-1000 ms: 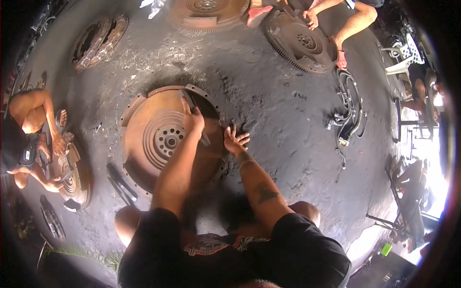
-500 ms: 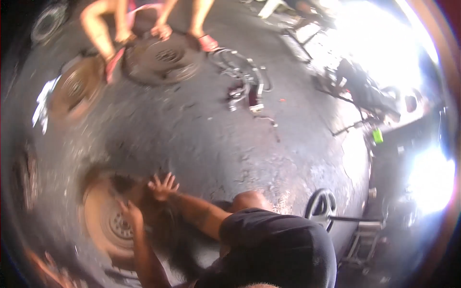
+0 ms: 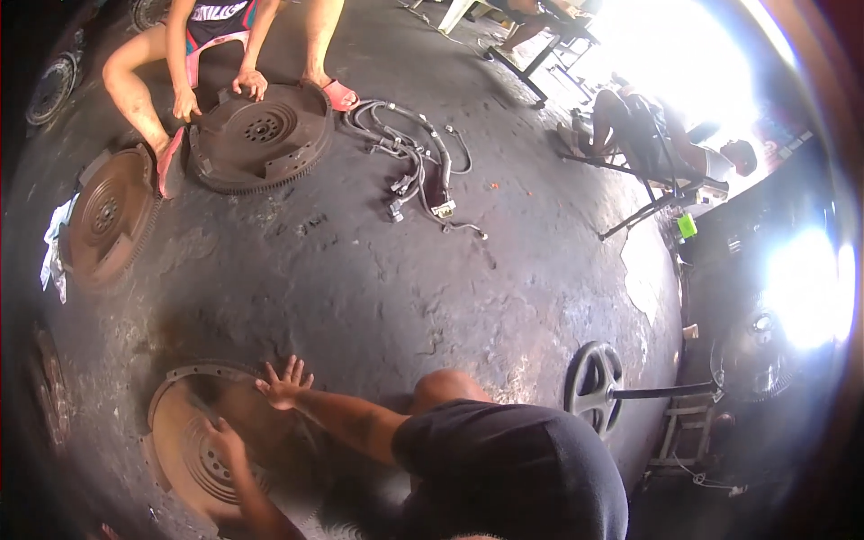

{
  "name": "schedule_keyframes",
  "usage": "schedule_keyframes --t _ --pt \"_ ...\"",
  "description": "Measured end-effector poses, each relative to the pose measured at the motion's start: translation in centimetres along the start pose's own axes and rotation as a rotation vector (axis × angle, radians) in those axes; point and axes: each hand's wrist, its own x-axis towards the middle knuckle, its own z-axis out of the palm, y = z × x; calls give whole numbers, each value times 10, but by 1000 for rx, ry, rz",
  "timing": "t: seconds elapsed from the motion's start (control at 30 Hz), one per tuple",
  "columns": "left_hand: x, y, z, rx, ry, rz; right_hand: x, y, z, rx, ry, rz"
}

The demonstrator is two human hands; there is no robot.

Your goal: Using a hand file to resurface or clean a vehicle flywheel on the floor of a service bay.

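A round, rust-brown toothed flywheel (image 3: 171, 418) lies on the floor at the lower left, its outer part on the right in shadow. My left hand (image 3: 227, 443) is over its face, just above the ring of holes at the hub, with the fingers loosely stretched out and nothing in them. Whether it presses on the metal I cannot tell. At the flywheel's far right rim, my right hand (image 3: 286, 385) lies with its fingers spread wide, also holding nothing. My right forearm comes in from the right, past my bent knee (image 3: 450, 387) and dark clothing.
Beyond, a seated co-worker's hands (image 3: 250, 84) rest at a second flywheel (image 3: 263, 130); a third flywheel (image 3: 108, 211) leans at the left. A wiring harness (image 3: 423, 157) lies on the floor. A black spoked wheel on a shaft (image 3: 594, 391) stands at right; another person (image 3: 630, 126) sits farther back.
The whole view has shifted, so the floor things sit lower and farther left, and the picture is sharper. Both my hands stay at the same flywheel, the fingers barely changed.
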Motion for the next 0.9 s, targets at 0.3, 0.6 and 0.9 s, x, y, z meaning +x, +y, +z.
schedule_keyframes --t 0.3,0.6,0.9 --pt "-6 7 25 104 132 71 2 9 6 -45 80 9" --pt "-7 -35 4 50 -17 44 2 -17 -14 -260 -73 -97" --pt "-16 -27 4 123 1 73 -19 29 -2 -297 67 -265"
